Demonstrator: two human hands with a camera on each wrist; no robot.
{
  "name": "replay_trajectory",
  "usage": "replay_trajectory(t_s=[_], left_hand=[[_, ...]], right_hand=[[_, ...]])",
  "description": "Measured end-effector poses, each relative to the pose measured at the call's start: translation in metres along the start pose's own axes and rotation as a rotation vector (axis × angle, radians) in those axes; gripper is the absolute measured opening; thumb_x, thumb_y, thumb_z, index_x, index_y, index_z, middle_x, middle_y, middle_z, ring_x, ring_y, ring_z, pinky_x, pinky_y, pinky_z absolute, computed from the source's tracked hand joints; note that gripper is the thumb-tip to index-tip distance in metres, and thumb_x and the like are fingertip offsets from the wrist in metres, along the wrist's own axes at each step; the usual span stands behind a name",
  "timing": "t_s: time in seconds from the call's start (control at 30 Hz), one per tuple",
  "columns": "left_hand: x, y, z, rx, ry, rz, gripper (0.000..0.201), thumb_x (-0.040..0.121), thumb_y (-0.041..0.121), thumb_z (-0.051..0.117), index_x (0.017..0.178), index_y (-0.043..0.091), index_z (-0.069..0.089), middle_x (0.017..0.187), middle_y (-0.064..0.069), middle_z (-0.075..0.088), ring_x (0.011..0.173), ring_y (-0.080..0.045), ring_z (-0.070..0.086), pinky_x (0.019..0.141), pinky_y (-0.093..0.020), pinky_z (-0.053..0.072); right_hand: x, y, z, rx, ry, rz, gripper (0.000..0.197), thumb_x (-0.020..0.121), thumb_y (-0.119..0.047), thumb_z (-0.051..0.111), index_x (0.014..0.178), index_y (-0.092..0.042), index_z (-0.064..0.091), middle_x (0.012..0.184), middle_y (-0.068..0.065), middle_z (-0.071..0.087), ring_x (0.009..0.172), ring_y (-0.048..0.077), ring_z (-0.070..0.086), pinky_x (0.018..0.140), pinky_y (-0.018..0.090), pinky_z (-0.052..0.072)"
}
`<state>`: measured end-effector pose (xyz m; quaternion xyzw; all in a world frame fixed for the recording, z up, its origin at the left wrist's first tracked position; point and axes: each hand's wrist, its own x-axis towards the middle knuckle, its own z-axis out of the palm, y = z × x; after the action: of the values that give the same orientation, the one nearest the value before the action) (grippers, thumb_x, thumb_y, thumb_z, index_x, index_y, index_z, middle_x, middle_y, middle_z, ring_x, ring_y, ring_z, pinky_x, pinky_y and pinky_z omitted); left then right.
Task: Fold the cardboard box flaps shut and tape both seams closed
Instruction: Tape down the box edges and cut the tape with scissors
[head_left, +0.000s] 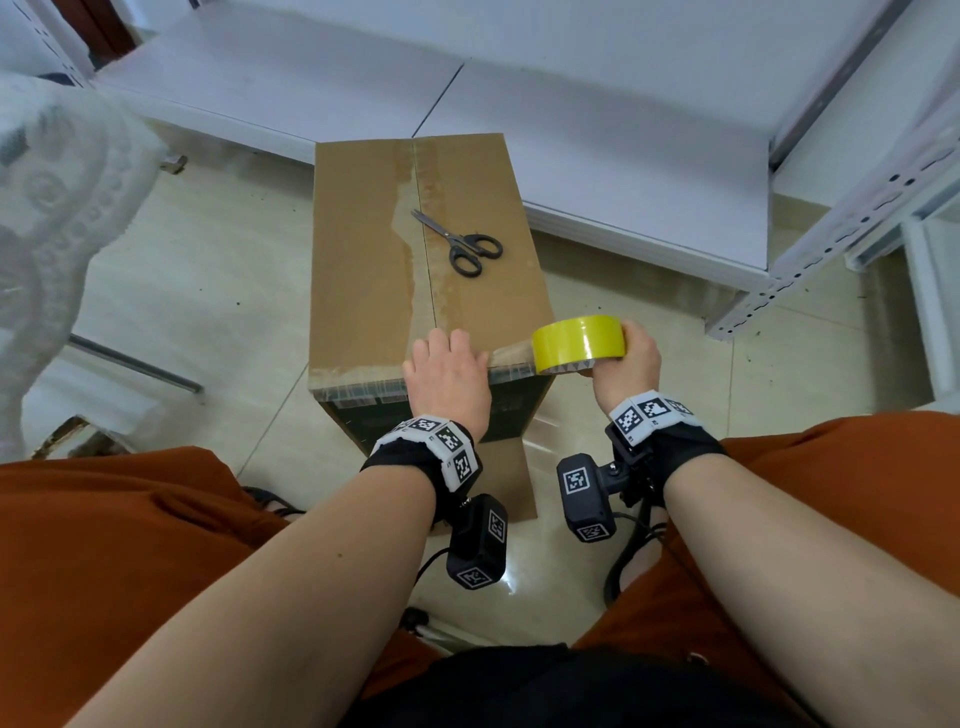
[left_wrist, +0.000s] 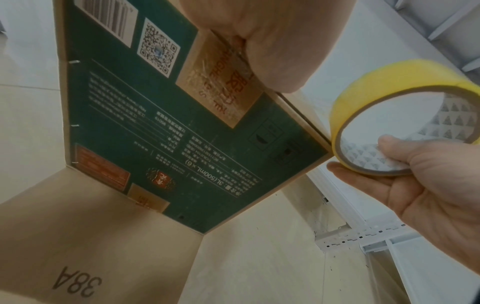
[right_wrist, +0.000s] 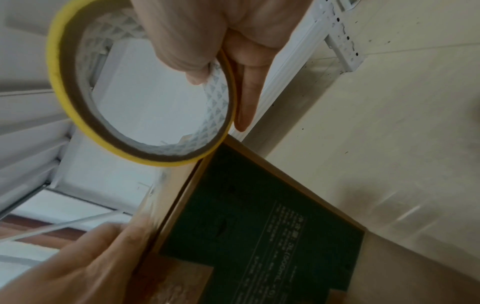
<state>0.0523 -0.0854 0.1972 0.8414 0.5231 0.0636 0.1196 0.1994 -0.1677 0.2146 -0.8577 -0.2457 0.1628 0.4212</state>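
A brown cardboard box (head_left: 374, 260) stands on the floor with its top flaps folded shut; old tape marks run along the centre seam. My left hand (head_left: 448, 358) lies flat on the near edge of the top, pressing down a strip of tape. That strip runs right to a yellow tape roll (head_left: 579, 340) at the box's near right corner. My right hand (head_left: 631, 358) grips the roll, thumb inside the core. The left wrist view shows the box's green printed side (left_wrist: 182, 144) and the roll (left_wrist: 363, 86). In the right wrist view the roll (right_wrist: 62, 102) touches the box corner (right_wrist: 259, 205).
Black-handled scissors (head_left: 462, 244) lie on the box top, right of the seam. White boards (head_left: 571, 104) lie behind the box and a perforated metal shelf post (head_left: 831, 223) stands to the right. White lace fabric (head_left: 62, 208) hangs at left. My orange-clad knees flank the box.
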Motion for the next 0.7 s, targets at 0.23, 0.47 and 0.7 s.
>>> replay_trajectory(t_s=[0.23,0.47,0.7], left_hand=[[-0.001,0.001,0.000,-0.013,0.005,-0.011,0.028,0.100,0.037,0.038,0.110,0.013,0.050,0.110,-0.005,0.049,0.101,-0.022,0.043,0.088,-0.034,0.036],[-0.003,0.001,0.000,-0.015,0.015,-0.012,0.028,0.099,0.037,0.039,0.109,0.013,0.050,0.109,-0.005,0.049,0.101,-0.022,0.043,0.087,-0.033,0.035],[-0.002,0.002,-0.001,-0.018,0.017,-0.014,0.028,0.099,0.037,0.039,0.110,0.013,0.050,0.109,-0.004,0.049,0.101,-0.022,0.044,0.088,-0.034,0.036]], right_hand=[[0.010,0.006,0.000,-0.058,0.037,0.009,0.023,0.081,0.010,0.050,0.099,-0.002,0.060,0.096,0.017,0.061,0.087,0.036,0.060,0.072,0.053,0.054],[0.013,0.017,-0.007,-0.143,0.080,0.038,0.018,0.080,0.010,0.047,0.086,-0.007,0.050,0.086,0.012,0.055,0.080,0.041,0.061,0.066,0.054,0.055],[0.019,0.011,-0.011,-0.254,0.070,0.015,0.016,0.080,0.010,0.047,0.089,-0.003,0.050,0.095,0.021,0.060,0.086,0.043,0.060,0.070,0.052,0.053]])
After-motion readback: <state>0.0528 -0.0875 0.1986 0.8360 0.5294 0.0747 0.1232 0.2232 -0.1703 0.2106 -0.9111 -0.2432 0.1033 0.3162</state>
